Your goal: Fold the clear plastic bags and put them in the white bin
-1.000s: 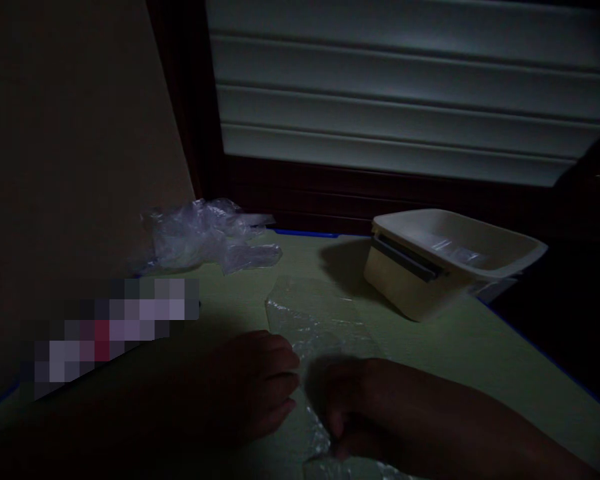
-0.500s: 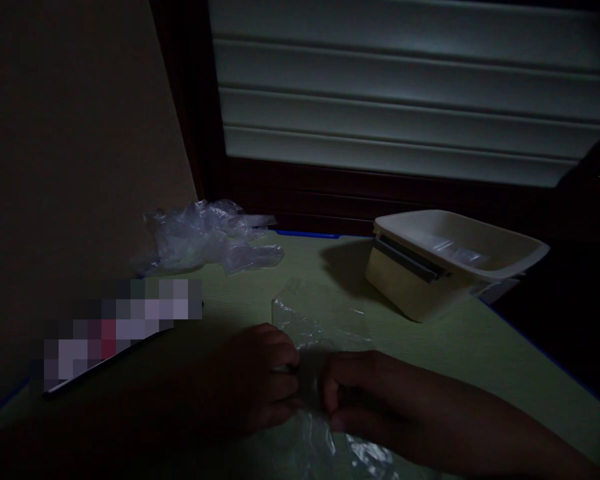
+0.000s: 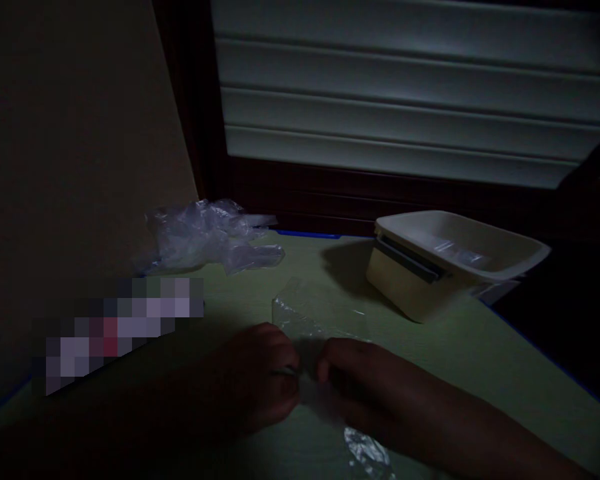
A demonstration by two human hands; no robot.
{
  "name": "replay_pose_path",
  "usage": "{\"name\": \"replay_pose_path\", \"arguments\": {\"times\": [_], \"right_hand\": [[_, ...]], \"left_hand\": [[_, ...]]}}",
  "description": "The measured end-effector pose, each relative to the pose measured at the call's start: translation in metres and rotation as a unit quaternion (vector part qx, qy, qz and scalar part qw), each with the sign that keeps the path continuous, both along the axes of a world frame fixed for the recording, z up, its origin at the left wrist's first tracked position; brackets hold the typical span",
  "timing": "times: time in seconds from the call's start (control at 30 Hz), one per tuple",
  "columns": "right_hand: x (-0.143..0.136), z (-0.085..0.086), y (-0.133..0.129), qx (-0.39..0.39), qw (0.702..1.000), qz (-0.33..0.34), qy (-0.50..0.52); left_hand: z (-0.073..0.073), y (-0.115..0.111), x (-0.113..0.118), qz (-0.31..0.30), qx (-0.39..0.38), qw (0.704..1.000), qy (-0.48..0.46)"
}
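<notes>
Left hand (image 3: 263,377) curled tight, right hand (image 3: 380,380) bent in beside it, a narrow gap between them at the near middle.

Change noted: over the last second I see the right hand lift off the near end of the clear film (image 3: 323,313) and shift slightly farther out, its fingertips now level with the left knuckles. The left fingers are drawn in more tightly. I read this as taking a firmer hold on the film's middle, handling in progress.

Surroundings, by size. Pale green table (image 3: 485,380), dimly lit. Slatted panel (image 3: 400,100) at the far side. Cream tub (image 3: 395,283), far right, dark clip on its left side; shiny patches inside, contents unclear to me. Crumpled plastic heap (image 3: 200,237) at the far left. These three hold their places. Masked item (image 3: 130,330), left, not identifiable.

Film lies flat from just left of the tub to between the hands; a crinkled portion shows nearest me, below the right wrist.

Finest detail: a pale edge between the left fingers; I judge it pinched film. Right fingertips blurred; I cannot tell whether they grip.
</notes>
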State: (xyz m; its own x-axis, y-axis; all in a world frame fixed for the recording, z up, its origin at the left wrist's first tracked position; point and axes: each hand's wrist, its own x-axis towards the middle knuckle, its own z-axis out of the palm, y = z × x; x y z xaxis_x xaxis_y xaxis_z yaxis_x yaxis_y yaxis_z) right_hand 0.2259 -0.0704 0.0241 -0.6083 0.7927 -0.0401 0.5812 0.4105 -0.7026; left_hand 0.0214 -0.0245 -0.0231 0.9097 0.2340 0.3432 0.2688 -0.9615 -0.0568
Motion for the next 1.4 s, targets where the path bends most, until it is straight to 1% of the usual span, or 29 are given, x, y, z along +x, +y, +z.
{"name": "replay_pose_path", "arguments": {"times": [0.13,0.27,0.37,0.47,0.6,0.73,0.8,0.87,1.0,1.17,1.23,1.3,1.4], "right_hand": [[0.000,-0.007,0.007,-0.019,0.999,-0.019,0.022],[0.006,-0.021,0.013,-0.023,0.998,-0.066,0.001],[0.008,-0.026,0.014,-0.045,0.997,-0.064,0.027],[0.007,-0.025,0.013,-0.074,0.995,-0.054,0.046],[0.007,-0.018,0.010,-0.083,0.994,-0.052,0.039],[0.006,-0.013,0.009,-0.079,0.996,0.006,0.048],[0.006,-0.012,0.009,-0.077,0.996,0.018,0.048],[0.006,-0.012,0.008,-0.075,0.996,0.016,0.036],[0.007,-0.011,0.005,-0.073,0.997,0.007,0.009],[0.007,-0.013,0.007,-0.061,0.998,-0.011,0.025],[0.008,-0.016,0.011,-0.048,0.998,-0.024,0.030],[0.008,-0.019,0.014,-0.040,0.998,-0.034,0.022],[0.008,-0.022,0.016,-0.029,0.999,-0.041,0.010]], "left_hand": [[0.000,0.000,-0.001,-0.013,-0.009,1.000,-0.013],[0.002,-0.001,0.000,-0.036,0.024,0.999,-0.007],[0.003,-0.001,0.000,-0.037,0.019,0.999,-0.006],[0.003,0.000,0.000,-0.037,0.008,0.999,-0.011],[0.004,0.003,0.000,-0.037,-0.004,0.999,-0.026],[0.003,0.004,-0.001,-0.048,-0.046,0.997,-0.043],[0.002,0.003,-0.002,-0.051,-0.068,0.995,-0.060],[0.001,0.002,-0.004,-0.047,-0.085,0.993,-0.071],[0.001,0.002,-0.005,-0.044,-0.091,0.993,-0.064],[0.001,0.004,-0.005,-0.047,-0.113,0.991,-0.049],[0.001,0.005,-0.005,-0.059,-0.120,0.988,-0.074],[0.000,0.004,-0.004,-0.062,-0.145,0.981,-0.114],[-0.001,0.003,-0.003,-0.044,-0.200,0.966,-0.157]]}}
